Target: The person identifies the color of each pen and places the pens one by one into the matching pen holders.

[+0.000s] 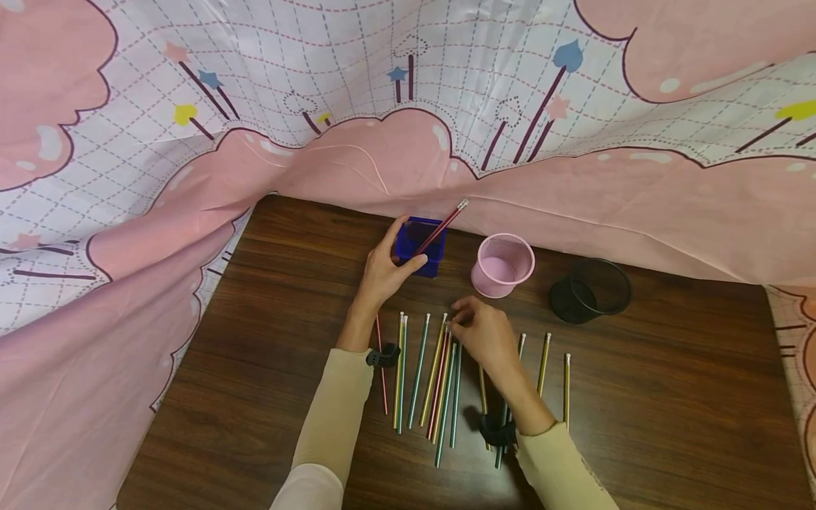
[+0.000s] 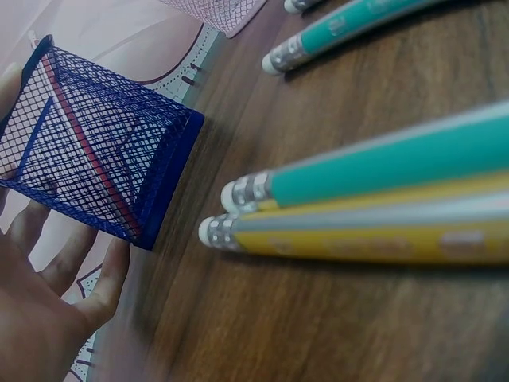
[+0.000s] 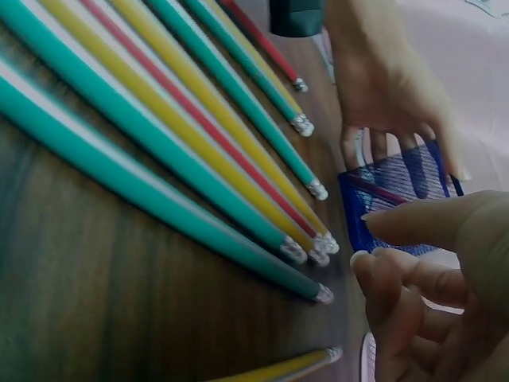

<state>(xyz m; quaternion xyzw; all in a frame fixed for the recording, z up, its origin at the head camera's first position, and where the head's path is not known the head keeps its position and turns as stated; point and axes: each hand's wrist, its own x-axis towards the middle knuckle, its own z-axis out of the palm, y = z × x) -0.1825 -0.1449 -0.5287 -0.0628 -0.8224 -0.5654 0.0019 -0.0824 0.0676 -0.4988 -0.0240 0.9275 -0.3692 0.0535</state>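
My left hand (image 1: 381, 278) holds a square blue mesh pencil holder (image 1: 431, 270) at the back of the table, thumb on the near side and fingers around the left. One red pencil (image 1: 448, 222) leans inside it, eraser end up. In the left wrist view, the pencil's length shows through the mesh holder (image 2: 103, 143). My right hand (image 1: 489, 334) hovers by the eraser ends of a row of loose pencils. The right wrist view shows a small gap between thumb and forefinger of the right hand (image 3: 445, 278), with nothing held. Green, yellow and red pencils (image 3: 215, 131) lie beside it.
A pink mesh cup (image 1: 497, 285) stands right of the blue holder, and a black mesh cup (image 1: 570, 301) farther right. Yellow pencils (image 1: 567, 386) lie near the right forearm, and a red pencil (image 1: 382, 386) by the left wrist. A patterned cloth (image 1: 408, 159) hangs behind the table.
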